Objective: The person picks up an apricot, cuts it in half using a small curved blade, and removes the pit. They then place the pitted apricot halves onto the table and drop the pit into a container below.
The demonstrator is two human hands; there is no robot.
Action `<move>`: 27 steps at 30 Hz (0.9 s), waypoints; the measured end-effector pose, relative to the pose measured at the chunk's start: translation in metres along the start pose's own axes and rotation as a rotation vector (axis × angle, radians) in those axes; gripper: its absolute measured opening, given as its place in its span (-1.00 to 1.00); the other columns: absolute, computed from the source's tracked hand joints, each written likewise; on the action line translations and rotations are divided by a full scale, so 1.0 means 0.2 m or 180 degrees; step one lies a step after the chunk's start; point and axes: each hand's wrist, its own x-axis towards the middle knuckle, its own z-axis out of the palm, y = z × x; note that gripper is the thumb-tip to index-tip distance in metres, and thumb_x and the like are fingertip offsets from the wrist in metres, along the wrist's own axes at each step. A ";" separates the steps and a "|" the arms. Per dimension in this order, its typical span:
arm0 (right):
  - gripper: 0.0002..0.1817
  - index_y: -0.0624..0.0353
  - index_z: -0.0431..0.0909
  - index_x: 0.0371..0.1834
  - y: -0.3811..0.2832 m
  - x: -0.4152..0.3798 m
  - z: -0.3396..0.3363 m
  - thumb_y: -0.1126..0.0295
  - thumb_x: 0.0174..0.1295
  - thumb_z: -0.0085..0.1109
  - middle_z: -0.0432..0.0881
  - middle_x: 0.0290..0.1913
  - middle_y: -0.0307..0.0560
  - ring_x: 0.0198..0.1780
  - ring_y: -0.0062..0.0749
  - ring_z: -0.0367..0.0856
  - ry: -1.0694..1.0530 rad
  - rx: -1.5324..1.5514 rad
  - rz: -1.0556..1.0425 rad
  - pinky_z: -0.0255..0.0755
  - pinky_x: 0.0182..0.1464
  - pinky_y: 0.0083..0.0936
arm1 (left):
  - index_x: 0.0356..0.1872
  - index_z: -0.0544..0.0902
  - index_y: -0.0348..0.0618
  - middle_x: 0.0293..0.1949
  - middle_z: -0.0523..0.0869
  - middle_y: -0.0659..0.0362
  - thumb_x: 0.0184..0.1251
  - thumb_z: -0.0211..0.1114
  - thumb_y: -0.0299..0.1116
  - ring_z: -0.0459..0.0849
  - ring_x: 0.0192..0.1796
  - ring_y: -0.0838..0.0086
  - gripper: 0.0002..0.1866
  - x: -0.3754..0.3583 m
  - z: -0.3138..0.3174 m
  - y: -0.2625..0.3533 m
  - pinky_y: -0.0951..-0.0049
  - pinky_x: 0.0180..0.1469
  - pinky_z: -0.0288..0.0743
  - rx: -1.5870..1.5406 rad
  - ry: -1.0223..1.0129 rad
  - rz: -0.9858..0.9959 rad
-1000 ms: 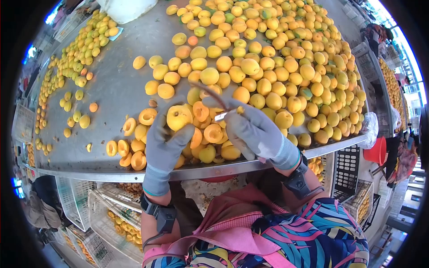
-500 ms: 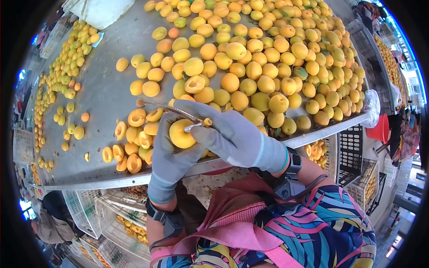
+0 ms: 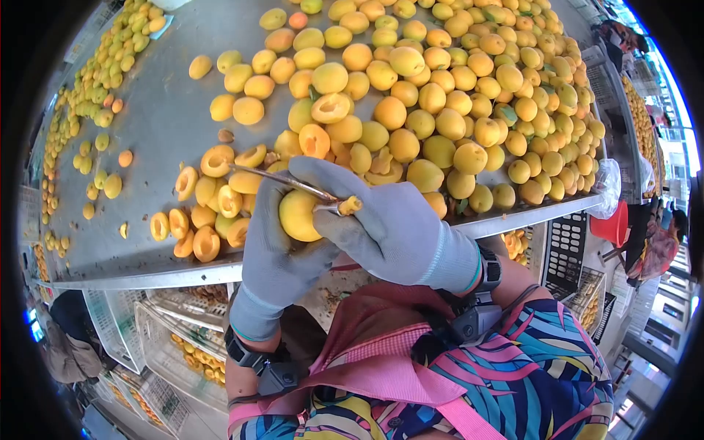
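A whole yellow apricot (image 3: 299, 216) is gripped in my gloved left hand (image 3: 277, 257), just above the table's front edge. My gloved right hand (image 3: 392, 227) is closed around a thin metal tool (image 3: 282, 178), whose near end lies against the right side of the fruit. Bits of orange flesh cling to the tool near my right fingers. Halved apricots (image 3: 206, 243) lie on the metal table left of my left hand, some with cut faces up. A loose pit (image 3: 226, 136) rests behind them.
Whole apricots (image 3: 469, 158) cover the table's middle and right, with greener ones (image 3: 111, 185) at the left. Under the front edge (image 3: 183, 276) stand plastic crates (image 3: 165, 352) with fruit. A red bucket (image 3: 611, 224) and a person (image 3: 656, 242) are at the right.
The view has shifted slightly. A cut apricot half and a pit now lie behind my hands, where the tool's far end pointed before. Both hands still hold the fruit and tool.
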 end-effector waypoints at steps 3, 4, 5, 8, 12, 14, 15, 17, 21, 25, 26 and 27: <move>-0.41 0.19 0.20 0.38 0.01 0.00 0.03 0.16 0.35 0.00 0.61 -0.48 0.08 -0.51 -0.02 0.61 -0.0153 -0.0034 0.0128 0.43 -0.50 -0.25 | 0.07 0.35 -0.24 -0.10 0.57 0.02 -0.08 0.51 -0.45 0.61 -0.09 0.27 -0.35 -0.03 0.00 -0.02 0.35 -0.05 0.51 -0.0071 0.0040 -0.0002; -0.41 0.20 0.18 0.38 0.02 0.01 0.05 0.16 0.36 0.00 0.60 -0.50 0.08 -0.51 -0.03 0.61 -0.0137 -0.0005 0.0099 0.43 -0.49 -0.26 | 0.06 0.36 -0.25 -0.09 0.56 0.03 -0.06 0.50 -0.45 0.60 -0.09 0.29 -0.37 -0.04 0.00 -0.04 0.36 -0.04 0.50 -0.0203 0.0092 -0.0076; -0.40 0.21 0.17 0.39 0.04 0.03 0.06 0.17 0.36 0.00 0.59 -0.51 0.07 -0.51 -0.04 0.60 -0.0118 0.0020 0.0057 0.43 -0.48 -0.27 | 0.06 0.36 -0.25 -0.09 0.55 0.03 -0.03 0.49 -0.46 0.59 -0.09 0.31 -0.38 -0.04 -0.01 -0.06 0.38 -0.03 0.50 -0.0328 0.0153 -0.0140; -0.39 0.25 0.14 0.40 0.10 0.08 0.09 0.19 0.37 0.00 0.57 -0.54 0.08 -0.50 -0.04 0.59 -0.0017 0.0440 -0.0211 0.42 -0.47 -0.31 | 0.06 0.36 -0.25 -0.08 0.54 0.06 0.05 0.44 -0.49 0.57 -0.08 0.38 -0.45 -0.02 -0.02 -0.06 0.41 -0.02 0.49 -0.0466 0.0176 -0.0177; -0.43 0.26 0.19 0.36 0.16 0.08 0.17 0.18 0.39 -0.01 0.52 -0.57 -0.01 -0.57 -0.20 0.54 0.0274 0.0911 -0.0244 0.38 -0.51 -0.40 | 0.06 0.36 -0.25 -0.07 0.52 0.09 0.09 0.43 -0.49 0.54 -0.06 0.45 -0.47 -0.01 -0.02 -0.03 0.44 0.00 0.48 -0.0863 0.0163 -0.0398; -0.46 0.26 0.22 0.34 0.17 0.07 0.19 0.17 0.41 -0.01 0.49 -0.59 -0.07 -0.62 -0.31 0.50 0.0475 0.1236 -0.0231 0.35 -0.53 -0.46 | 0.08 0.36 -0.24 -0.05 0.51 0.12 0.09 0.46 -0.46 0.52 -0.04 0.48 -0.45 -0.02 -0.01 -0.03 0.46 0.02 0.47 -0.0635 0.0078 -0.0318; -0.46 0.26 0.22 0.34 0.12 0.06 0.14 0.17 0.41 -0.01 0.49 -0.59 -0.07 -0.62 -0.31 0.50 0.0476 0.1228 -0.0232 0.35 -0.53 -0.46 | 0.08 0.36 -0.24 -0.05 0.51 0.12 0.09 0.46 -0.46 0.52 -0.04 0.48 -0.45 -0.02 -0.01 -0.03 0.46 0.02 0.47 -0.0641 0.0079 -0.0312; -0.52 0.24 0.42 0.12 -0.03 0.04 0.01 0.03 0.42 -0.05 0.44 -0.61 -0.22 -0.69 -0.52 0.39 -0.0529 0.2470 0.1480 0.23 -0.63 -0.63 | 0.08 0.37 -0.24 -0.04 0.52 0.16 0.08 0.49 -0.36 0.51 -0.02 0.51 -0.41 -0.03 -0.01 -0.03 0.47 0.04 0.46 -0.1431 -0.0115 -0.0627; -0.50 0.20 0.44 -0.14 -0.05 0.00 -0.04 -0.06 0.46 -0.23 0.33 -0.66 -0.29 -0.81 -0.67 0.16 -0.0770 0.3043 0.1794 0.00 -0.78 -0.70 | 0.08 0.39 -0.23 -0.04 0.53 0.19 0.07 0.50 -0.28 0.52 -0.01 0.53 -0.40 -0.06 -0.03 -0.06 0.48 0.05 0.45 -0.1519 -0.0221 -0.0416; -0.45 0.30 0.45 0.03 -0.02 -0.04 -0.10 -0.06 0.42 -0.09 0.44 -0.59 -0.29 -0.65 -0.70 0.36 -0.1898 0.4069 0.1338 0.16 -0.61 -0.80 | 0.14 0.40 -0.21 -0.02 0.58 0.21 0.04 0.49 -0.28 0.54 0.02 0.54 -0.36 -0.06 -0.04 -0.10 0.50 0.09 0.43 -0.2582 -0.0145 -0.0534; -0.48 0.30 0.28 0.18 -0.05 -0.05 -0.09 0.05 0.42 -0.08 0.51 -0.49 -0.19 -0.53 -0.56 0.46 -0.1444 0.3512 0.1155 0.26 -0.48 -0.73 | 0.16 0.40 -0.22 -0.01 0.58 0.20 0.03 0.49 -0.27 0.54 0.03 0.54 -0.34 -0.06 -0.05 -0.11 0.51 0.09 0.44 -0.2540 -0.0126 -0.0640; -0.44 0.29 0.11 0.33 -0.08 -0.07 -0.06 0.16 0.43 -0.06 0.57 -0.39 -0.08 -0.41 -0.42 0.56 -0.0992 0.2956 0.0961 0.35 -0.35 -0.65 | 0.18 0.39 -0.23 0.00 0.59 0.20 0.03 0.49 -0.27 0.55 0.05 0.54 -0.32 -0.06 -0.06 -0.12 0.52 0.10 0.45 -0.2497 -0.0108 -0.0745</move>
